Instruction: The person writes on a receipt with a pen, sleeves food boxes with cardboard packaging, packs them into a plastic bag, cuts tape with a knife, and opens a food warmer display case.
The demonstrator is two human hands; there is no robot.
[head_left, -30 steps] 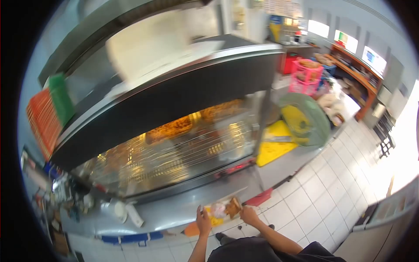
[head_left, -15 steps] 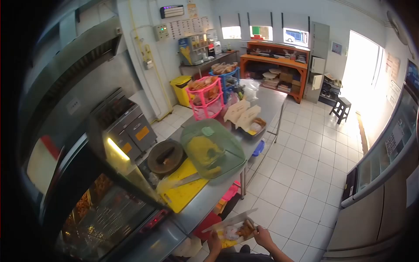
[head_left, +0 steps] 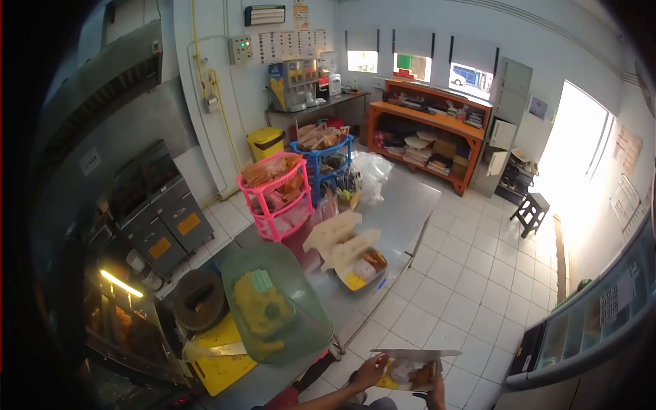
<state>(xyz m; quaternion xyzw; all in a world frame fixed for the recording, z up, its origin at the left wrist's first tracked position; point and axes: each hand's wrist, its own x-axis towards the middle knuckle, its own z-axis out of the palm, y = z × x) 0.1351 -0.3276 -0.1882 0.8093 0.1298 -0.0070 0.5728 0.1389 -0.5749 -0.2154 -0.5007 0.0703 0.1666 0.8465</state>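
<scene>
A person is standing by a long metal table (head_left: 403, 205) and holding a paper food box (head_left: 408, 389) low in the frame, right of the middle. The left hand (head_left: 371, 372) is holding the box's left side, its fingers bending onto the edge near the raised lid (head_left: 425, 354). The right hand (head_left: 435, 391) is gripping the right end — I cannot tell where all its fingertips are going. Yellow food, a whitish lump and brown food (head_left: 425, 375) are lying inside, going from left to right. Near the middle of the frame, another open box (head_left: 339, 254) is sitting on the table with food in it. To its lower left, a big green tub (head_left: 311, 321) is holding yellow stuff, and a yellow board (head_left: 222, 372) is lying beside it — a wide blade (head_left: 229, 349) is resting on top.
</scene>
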